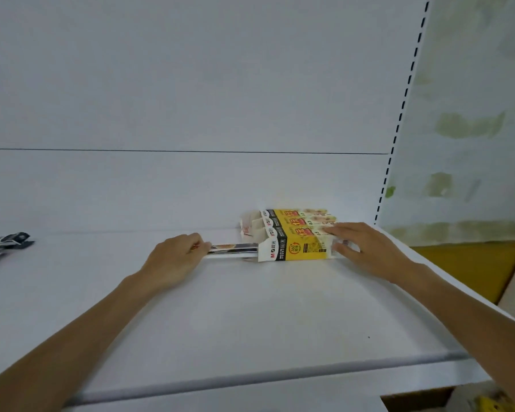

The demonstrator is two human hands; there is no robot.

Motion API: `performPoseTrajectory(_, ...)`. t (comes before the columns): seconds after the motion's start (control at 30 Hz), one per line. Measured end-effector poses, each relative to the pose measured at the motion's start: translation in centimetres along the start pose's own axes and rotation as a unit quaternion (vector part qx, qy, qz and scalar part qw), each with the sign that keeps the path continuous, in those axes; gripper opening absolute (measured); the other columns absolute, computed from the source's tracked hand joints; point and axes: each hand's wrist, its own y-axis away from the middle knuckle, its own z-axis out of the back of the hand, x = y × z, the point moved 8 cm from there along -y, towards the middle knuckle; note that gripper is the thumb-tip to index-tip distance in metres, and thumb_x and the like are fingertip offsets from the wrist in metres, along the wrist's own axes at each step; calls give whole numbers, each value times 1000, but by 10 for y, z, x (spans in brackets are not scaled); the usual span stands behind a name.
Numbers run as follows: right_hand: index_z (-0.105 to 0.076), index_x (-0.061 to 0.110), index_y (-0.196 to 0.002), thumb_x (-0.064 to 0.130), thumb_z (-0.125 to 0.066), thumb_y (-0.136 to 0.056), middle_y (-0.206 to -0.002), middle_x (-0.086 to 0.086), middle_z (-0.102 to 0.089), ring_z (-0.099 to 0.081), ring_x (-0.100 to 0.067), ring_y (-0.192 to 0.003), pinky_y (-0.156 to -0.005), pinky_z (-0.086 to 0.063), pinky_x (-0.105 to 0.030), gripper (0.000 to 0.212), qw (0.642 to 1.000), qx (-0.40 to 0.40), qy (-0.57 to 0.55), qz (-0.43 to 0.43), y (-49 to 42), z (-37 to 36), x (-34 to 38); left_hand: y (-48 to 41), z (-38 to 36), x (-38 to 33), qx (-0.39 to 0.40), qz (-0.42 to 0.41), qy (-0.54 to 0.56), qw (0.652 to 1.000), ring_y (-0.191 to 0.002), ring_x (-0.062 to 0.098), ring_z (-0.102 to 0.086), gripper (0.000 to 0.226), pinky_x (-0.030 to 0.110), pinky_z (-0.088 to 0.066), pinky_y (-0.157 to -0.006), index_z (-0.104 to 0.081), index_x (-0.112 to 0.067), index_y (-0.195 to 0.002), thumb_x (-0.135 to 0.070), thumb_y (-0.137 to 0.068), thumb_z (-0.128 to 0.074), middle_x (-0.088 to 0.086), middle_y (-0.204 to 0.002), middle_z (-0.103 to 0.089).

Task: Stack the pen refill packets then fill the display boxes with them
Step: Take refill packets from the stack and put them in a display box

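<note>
Three yellow, white and black display boxes (295,233) lie side by side on a white shelf (220,316), near its back right corner. My left hand (176,257) grips the near end of a stack of pen refill packets (235,249), whose far end sits inside the open mouth of the nearest box. My right hand (360,248) rests flat on the right end of the boxes with its fingers spread over them.
A loose pile of dark and silvery refill packets (6,242) lies at the shelf's far left. The white back panel rises behind. A slotted upright (399,120) bounds the shelf on the right. The rounded front edge (250,379) runs below my arms.
</note>
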Motion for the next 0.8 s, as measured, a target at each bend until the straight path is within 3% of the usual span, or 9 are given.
performPoseTrajectory(0.17, -53, 33, -129, 35, -52, -92, -128, 9, -54, -44, -11, -118, -92, -36, -24, 37, 999, -29, -11, 30, -3, 3, -3, 2, -16, -25, 26, 7, 1, 1000, -93, 22, -53, 31, 31, -35, -76, -58, -18, -94, -34, -99, -31, 2, -95, -59)
performPoseTrajectory(0.33, -56, 30, -126, 34, -54, -91, -122, 10, -54, -43, -9, -115, -91, -40, -26, 35, 996, -69, -46, 43, 8, 2, -2, -4, -44, -80, 91, 3, 143, 985, -99, 18, -53, 33, 21, -38, -76, -64, -17, -109, -11, -95, -35, 1, -98, -56)
performPoseTrajectory(0.47, -56, 29, -126, 33, -48, -95, -120, 7, -53, -40, -12, -115, -81, -34, -20, 33, 995, -91, -20, 34, 10, 5, -5, -10, -60, -112, 90, -29, 185, 978, -100, 14, -56, 32, 27, -44, -87, -66, -17, -113, -13, -93, -41, -1, -114, -63)
performPoseTrajectory(0.57, -57, 29, -126, 30, -47, -95, -120, 6, -53, -40, -13, -115, -81, -36, -22, 32, 995, -94, -21, 36, 12, 7, -7, -11, -33, -98, -60, -23, 213, 975, -101, 11, -55, 21, 22, -39, -82, -65, -23, -101, -29, -84, -54, -8, -106, -59)
performPoseTrajectory(0.63, -57, 29, -125, 26, -48, -95, -120, 5, -54, -40, -14, -115, -80, -36, -22, 32, 995, -90, -28, 40, 11, 6, -8, -9, -14, -74, -139, 19, 240, 961, -97, 13, -57, 10, 18, -39, -76, -63, -23, -91, -19, -85, -57, -5, -101, -62)
performPoseTrajectory(0.73, -58, 28, -125, 23, -48, -95, -121, 5, -53, -39, -13, -114, -79, -35, -21, 32, 995, -86, -43, 35, 9, 4, -10, -6, -22, -50, -72, 66, 138, 986, -90, 13, -59, 16, 25, -42, -76, -61, -31, -81, -16, -83, -58, -9, -90, -64)
performPoseTrajectory(0.8, -57, 29, -126, 24, -48, -95, -122, 5, -52, -38, -12, -115, -79, -33, -20, 33, 995, -83, -45, 31, 8, 3, -12, -6, -35, -51, -32, 59, 93, 993, -88, 15, -59, 14, 20, -42, -70, -59, -30, -83, -16, -83, -59, -7, -86, -64)
